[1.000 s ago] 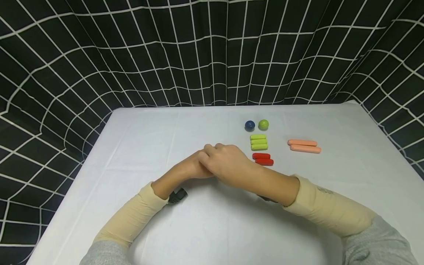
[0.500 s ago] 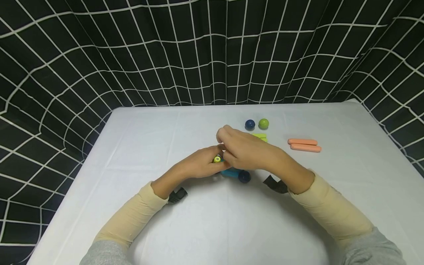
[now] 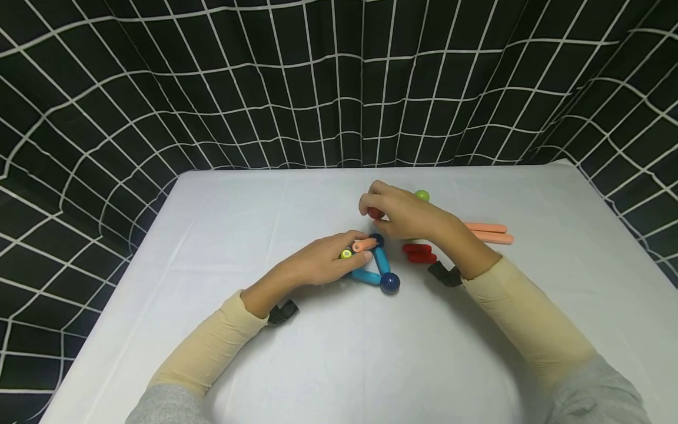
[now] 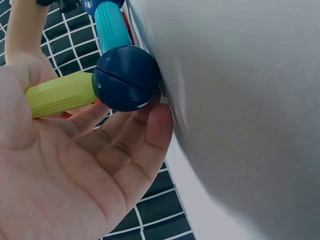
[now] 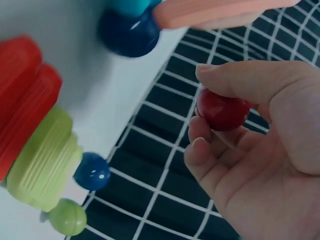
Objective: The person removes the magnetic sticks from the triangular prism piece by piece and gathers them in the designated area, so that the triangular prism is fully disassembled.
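Observation:
My left hand (image 3: pixel 323 259) holds a frame of magnetic building sticks and balls low over the white table. Turquoise sticks (image 3: pixel 366 276) meet at a dark blue ball (image 3: pixel 390 282); a second dark blue ball (image 3: pixel 377 240) joins a peach stick (image 3: pixel 364 245). In the left wrist view, fingers curl under a dark blue ball (image 4: pixel 127 77) with a yellow-green stick (image 4: pixel 62 94) attached. The palm hides part of the frame. My right hand (image 3: pixel 410 213) pinches a red ball (image 5: pixel 222 110) between thumb and fingers, just beyond the frame.
Red sticks (image 3: pixel 420 253) lie right of the frame, with peach sticks (image 3: pixel 487 232) farther right. A green ball (image 3: pixel 422 195) sits behind the right hand. Yellow-green sticks (image 5: pixel 45 160) and a loose blue ball (image 5: pixel 92 171) show in the right wrist view. A gridded black curtain (image 3: pixel 318 88) surrounds the table.
My right hand came off the left hand and moved right and away from me, now showing a red ball in its fingers. More of the frame is uncovered; the left hand stayed nearly still.

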{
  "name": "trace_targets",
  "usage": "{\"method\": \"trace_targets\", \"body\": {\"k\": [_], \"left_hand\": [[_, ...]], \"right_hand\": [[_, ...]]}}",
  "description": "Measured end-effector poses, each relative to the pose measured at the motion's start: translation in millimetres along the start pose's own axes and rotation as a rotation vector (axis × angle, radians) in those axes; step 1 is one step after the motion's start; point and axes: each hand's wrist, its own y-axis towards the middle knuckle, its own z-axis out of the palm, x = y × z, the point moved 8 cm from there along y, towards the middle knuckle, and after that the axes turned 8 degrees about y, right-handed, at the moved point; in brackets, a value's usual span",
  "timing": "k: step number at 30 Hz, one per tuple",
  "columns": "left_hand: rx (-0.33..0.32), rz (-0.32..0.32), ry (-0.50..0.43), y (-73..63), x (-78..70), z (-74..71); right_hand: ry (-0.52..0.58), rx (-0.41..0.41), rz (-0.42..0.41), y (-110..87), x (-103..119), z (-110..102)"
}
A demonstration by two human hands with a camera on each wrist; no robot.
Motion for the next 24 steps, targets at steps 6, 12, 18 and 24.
{"method": "trace_targets", "body": {"k": [6,12,18,24], "left_hand": [[-0.01,-0.014,0.013,-0.7,1.4,-0.2],[-0.01,-0.035,0.009,-1.5,2.2,0.1],[-0.006,-0.061,0.006,-2.8,2.5,0.1],[-0.002,-0.067,0.013,-3.1,1.6,-0.1]], "right_hand": [[-0.105,-0.01,0.023,19.9,-12,0],[-0.213,0.03,0.072,35.2,-25,7],[-0.215,0.082,0.162,44.6,-47,13],[-0.183,0.105,0.225,45.5,-67,15]]}}
